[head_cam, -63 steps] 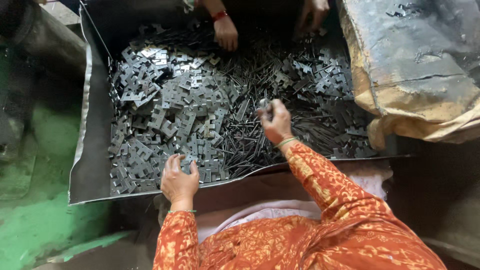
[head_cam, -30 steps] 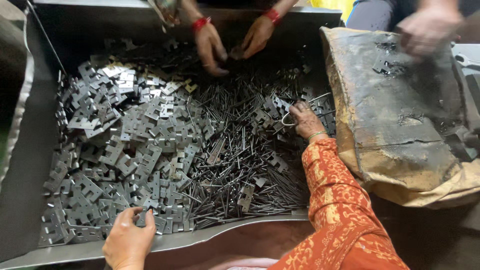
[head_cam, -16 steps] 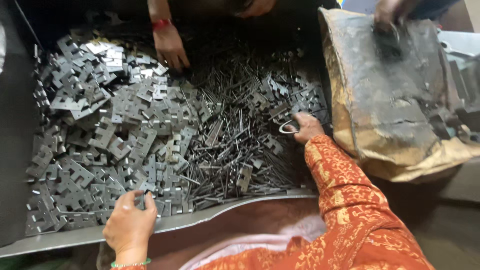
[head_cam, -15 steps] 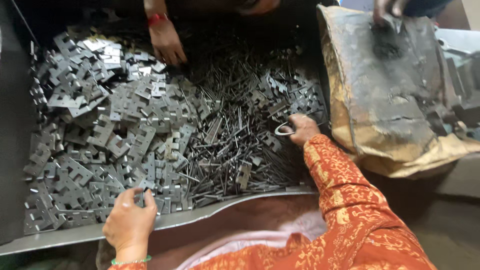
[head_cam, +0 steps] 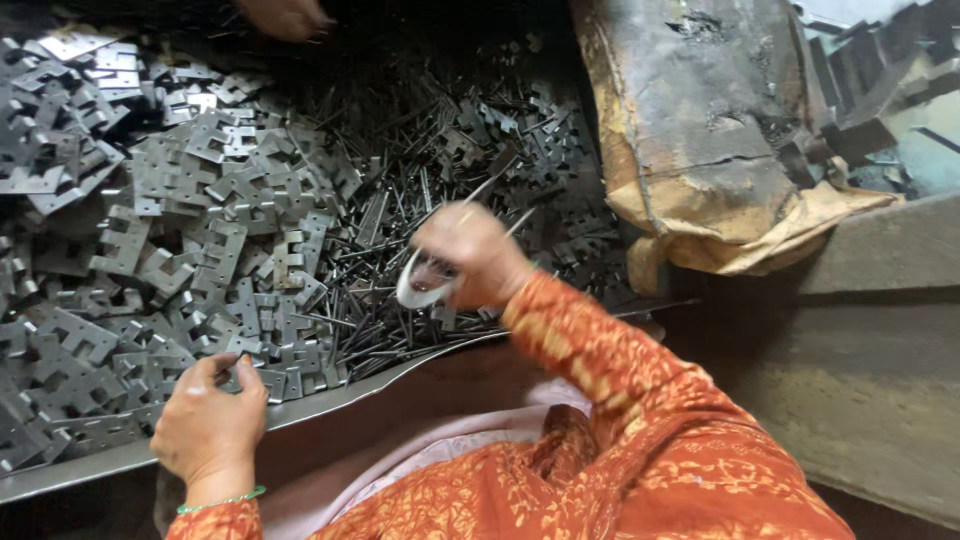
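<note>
Holding a small metal ring in my right hand, I have lifted it up off the heap since half a second ago, when that hand lay low on the pins at the tray's right end. My right fingers are curled and pressed together around the ring and a few thin pins that stick up past my knuckles; the hand is blurred, so I cannot tell how many pins there are.

My left hand sits at the near rim of the metal tray, much as it did before. Its fingers are pinched on the edge of one flat notched plate that lies just inside the rim, touching its neighbours.

Inside the tray, the notched plates fill the left part, heaped over one another, and the dark pins lie tangled in the right part, beneath my raised right hand. The view has closed in on the tray compared with the earlier frame, so less of its left wall shows.

At the tray's far side, another person's hand rests at the top edge of the view, further left than it was. A worn, stained sack leans just beside the tray's right end.
</note>
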